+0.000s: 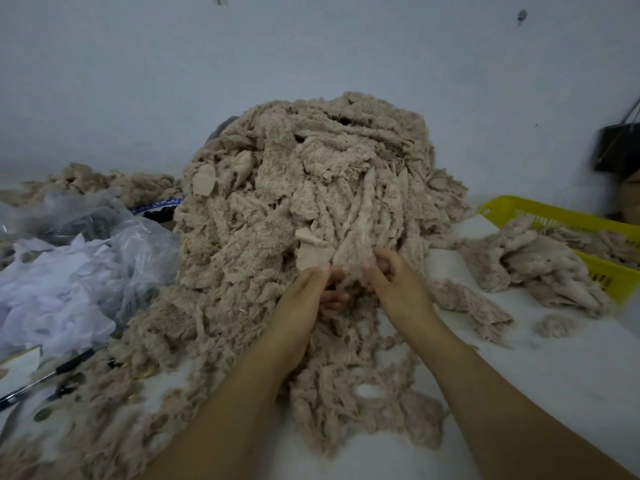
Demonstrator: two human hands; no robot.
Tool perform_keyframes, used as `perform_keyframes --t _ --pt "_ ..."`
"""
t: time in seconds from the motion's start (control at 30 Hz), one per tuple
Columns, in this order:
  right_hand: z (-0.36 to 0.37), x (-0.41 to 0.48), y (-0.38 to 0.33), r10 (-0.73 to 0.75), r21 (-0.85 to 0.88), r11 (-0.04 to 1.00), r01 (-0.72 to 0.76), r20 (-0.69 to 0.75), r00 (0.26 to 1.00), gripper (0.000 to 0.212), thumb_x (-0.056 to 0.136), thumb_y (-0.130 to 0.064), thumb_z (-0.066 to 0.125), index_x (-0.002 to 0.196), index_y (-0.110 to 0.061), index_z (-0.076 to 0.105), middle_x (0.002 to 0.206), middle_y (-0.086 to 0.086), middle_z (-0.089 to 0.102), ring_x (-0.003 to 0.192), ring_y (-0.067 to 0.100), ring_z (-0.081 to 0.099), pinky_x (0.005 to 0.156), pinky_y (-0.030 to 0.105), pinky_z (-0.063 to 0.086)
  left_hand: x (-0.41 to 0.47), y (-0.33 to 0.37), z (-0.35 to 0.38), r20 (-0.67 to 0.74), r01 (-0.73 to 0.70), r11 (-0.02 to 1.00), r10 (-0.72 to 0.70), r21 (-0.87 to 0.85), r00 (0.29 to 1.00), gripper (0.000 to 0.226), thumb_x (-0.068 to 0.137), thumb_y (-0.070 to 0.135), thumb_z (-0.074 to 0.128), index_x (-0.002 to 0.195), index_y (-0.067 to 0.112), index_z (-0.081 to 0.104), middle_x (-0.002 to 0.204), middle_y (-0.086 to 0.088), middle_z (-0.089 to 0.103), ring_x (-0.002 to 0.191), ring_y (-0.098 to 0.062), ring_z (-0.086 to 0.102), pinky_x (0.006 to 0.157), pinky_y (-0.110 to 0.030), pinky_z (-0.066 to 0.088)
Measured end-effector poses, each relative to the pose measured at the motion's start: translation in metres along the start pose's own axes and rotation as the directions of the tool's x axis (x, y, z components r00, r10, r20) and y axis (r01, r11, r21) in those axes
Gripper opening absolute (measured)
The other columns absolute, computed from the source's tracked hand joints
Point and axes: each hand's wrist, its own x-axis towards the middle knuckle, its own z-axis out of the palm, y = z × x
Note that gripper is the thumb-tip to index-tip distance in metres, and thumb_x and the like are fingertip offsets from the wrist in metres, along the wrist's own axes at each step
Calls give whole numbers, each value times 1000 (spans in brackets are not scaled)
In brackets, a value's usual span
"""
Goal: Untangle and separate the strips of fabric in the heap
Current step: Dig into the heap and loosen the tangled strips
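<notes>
A tall heap of beige fuzzy fabric strips (pixel 311 188) fills the middle of the white table and spreads toward me. Both hands meet at its front foot. My left hand (pixel 304 299) and my right hand (pixel 394 282) each have their fingers curled into one fuzzy strip (pixel 349 251) that runs up the heap between them. The fingertips are partly buried in the fabric. A smaller bunch of separated strips (pixel 540 265) lies at the right, draped over the edge of a yellow basket (pixel 602 275).
A clear plastic bag of white scraps (pixel 69 271) lies at the left, with a black pen (pixel 52 372) in front of it. More beige strips (pixel 104 181) sit at the back left. A small fabric curl (pixel 557 325) lies on the table (pixel 554 375). A dark bag (pixel 620 147) hangs at the far right.
</notes>
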Motion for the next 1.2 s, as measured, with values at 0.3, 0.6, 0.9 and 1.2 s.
perform_keyframes --t 0.3,0.6,0.9,1.2 --pt "20 -42 -33 -296 -56 924 379 522 800 25 101 -31 50 76 -34 55 74 -23 60 67 -5 54 61 11 40 1 13 -12 153 300 879 -260 -371 953 32 81 37 70 90 8 80 89 -10 76 71 -17 73 58 -24 55" --pt "18 -34 -22 -215 -127 951 281 381 899 51 90 -66 45 54 -30 37 49 -15 38 46 0 35 47 16 29 9 20 -29 8 168 721 -220 -672 975 36 95 37 57 110 9 74 113 -11 73 99 -25 72 74 -35 59" --pt "6 -24 -30 112 298 950 -93 -48 993 56 87 -62 56 98 -9 72 59 14 55 35 14 45 45 22 46 17 18 -35 -87 56 552 -231 -832 969 35 106 15 38 103 1 70 103 -18 74 99 -30 69 90 -45 56" --pt "-17 -10 -13 222 414 898 -146 -140 965 32 92 -45 62 78 -17 54 57 -7 48 51 10 46 53 25 39 4 27 -34 -69 80 774 -158 -629 985 46 93 17 55 49 14 68 50 1 60 40 -11 57 39 -20 48"
